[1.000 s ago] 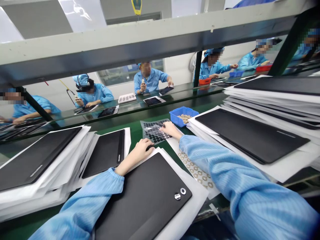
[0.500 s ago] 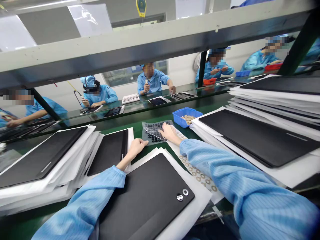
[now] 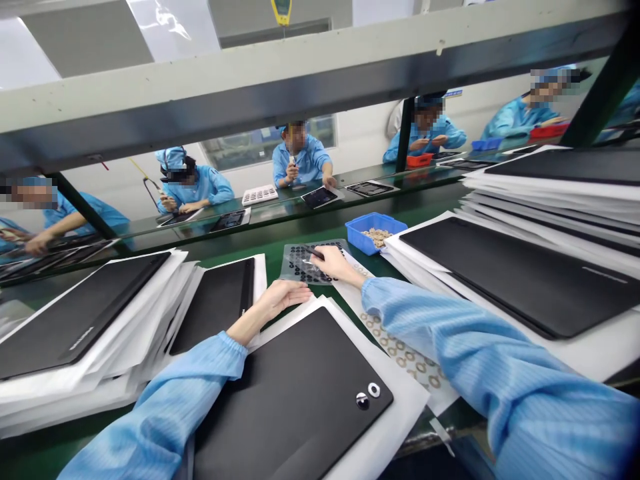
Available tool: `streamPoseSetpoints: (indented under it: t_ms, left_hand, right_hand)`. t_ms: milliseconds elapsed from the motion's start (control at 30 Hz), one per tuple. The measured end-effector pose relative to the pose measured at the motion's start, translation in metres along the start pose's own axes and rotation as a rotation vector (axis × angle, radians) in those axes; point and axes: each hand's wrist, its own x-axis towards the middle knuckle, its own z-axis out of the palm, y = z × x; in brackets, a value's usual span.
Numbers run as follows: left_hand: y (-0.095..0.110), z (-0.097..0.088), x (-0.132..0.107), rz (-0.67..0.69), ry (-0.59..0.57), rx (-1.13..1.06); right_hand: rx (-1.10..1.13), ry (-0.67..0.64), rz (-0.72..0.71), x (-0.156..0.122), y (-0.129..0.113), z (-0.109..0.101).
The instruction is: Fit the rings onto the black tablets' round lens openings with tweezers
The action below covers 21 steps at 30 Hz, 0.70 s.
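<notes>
My right hand (image 3: 334,262) is closed around a slim dark pen-like tool (image 3: 315,253), held over a clear sheet of black rings (image 3: 300,269). Just nearer to me, my left hand (image 3: 286,295) stretches its fingers out by the sheet's near edge and holds nothing. It hovers at the far corner of a black tablet back cover (image 3: 295,400), which lies on white paper. Two round camera parts (image 3: 369,396) sit at that cover's right corner. Under my right forearm runs a white strip with tan rings (image 3: 400,350).
A blue bin (image 3: 370,235) of small tan pieces stands behind the strip. Stacks of black covers between papers rise at left (image 3: 85,320) and right (image 3: 520,273). A shelf beam (image 3: 280,93) crosses overhead. Several co-workers in blue sit across the bench.
My left hand's fingers have left the ring sheet's near corner and straightened. The dark tool in my right hand now shows, tilted up. Across the bench, a co-worker's hand has moved onto a dark panel.
</notes>
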Motion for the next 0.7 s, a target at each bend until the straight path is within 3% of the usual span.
streamPoseSetpoints:
  t_ms: [167, 367, 700]
  left_hand:
    - [0.001, -0.004, 0.005, 0.007, 0.025, -0.066]
    - [-0.001, -0.003, 0.007, 0.045, 0.071, -0.080]
    - [0.000, -0.003, 0.003, 0.080, 0.059, -0.046]
  right_hand:
    - [0.082, -0.080, -0.122, -0.015, -0.010, 0.006]
    - [0.119, -0.032, -0.014, -0.013, -0.015, 0.012]
    - [0.250, -0.148, 0.103, -0.007, -0.013, 0.010]
